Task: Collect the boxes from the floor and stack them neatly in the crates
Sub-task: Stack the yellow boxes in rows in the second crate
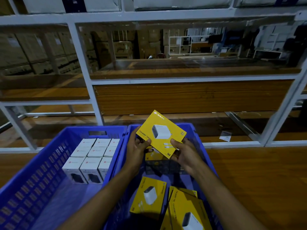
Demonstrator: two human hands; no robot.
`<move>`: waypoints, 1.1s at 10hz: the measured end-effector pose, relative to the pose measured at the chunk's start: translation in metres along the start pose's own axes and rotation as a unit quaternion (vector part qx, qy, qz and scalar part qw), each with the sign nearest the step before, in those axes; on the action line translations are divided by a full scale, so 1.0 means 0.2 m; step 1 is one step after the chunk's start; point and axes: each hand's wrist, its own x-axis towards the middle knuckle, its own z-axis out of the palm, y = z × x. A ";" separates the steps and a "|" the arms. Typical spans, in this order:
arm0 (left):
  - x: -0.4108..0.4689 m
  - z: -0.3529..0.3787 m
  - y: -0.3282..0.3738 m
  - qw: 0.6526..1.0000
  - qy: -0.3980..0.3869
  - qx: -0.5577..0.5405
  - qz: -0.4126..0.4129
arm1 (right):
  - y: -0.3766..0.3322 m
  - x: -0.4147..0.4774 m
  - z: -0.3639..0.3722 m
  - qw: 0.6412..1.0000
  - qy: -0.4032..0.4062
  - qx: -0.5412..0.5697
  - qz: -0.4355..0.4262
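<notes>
One yellow box (161, 133) in left grip (137, 146), right grip (184, 153) over right crate (189, 125); left crate (74, 129): white boxes (93, 155).

Upper yellow box (161, 135) reads "THUMBY TRI" and "1M", brand line at its top corner too blurred to read; lower yellow box (148, 196) reads "1M"; rightmost yellow box (186, 211) reads "THUMBY TR"

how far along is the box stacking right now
Done: white boxes stand in neat rows in the left crate. In hand: the left hand and right hand hold a yellow box over the right crate. Left: the loose yellow boxes lying askew in that crate likely need straightening.
</notes>
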 end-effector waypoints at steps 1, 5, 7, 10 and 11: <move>0.01 0.00 0.00 1.000 -0.010 0.002 0.002 | -0.01 -0.01 0.00 1.000 -0.001 -0.025 -0.017; 0.02 -0.04 -0.03 0.997 -0.020 -0.008 -0.075 | 0.15 -0.10 0.13 0.766 -0.060 -0.513 -0.382; 0.07 -0.12 -0.07 0.944 -0.014 -0.172 -0.282 | 0.27 -0.15 0.22 0.553 -0.018 -0.693 -0.462; 0.08 -0.12 -0.03 0.947 -0.018 -0.168 -0.274 | 0.32 -0.18 0.26 0.537 0.028 -0.696 -0.476; 0.07 -0.10 -0.02 0.952 -0.019 -0.156 -0.264 | 0.31 -0.18 0.26 0.563 0.017 -0.686 -0.461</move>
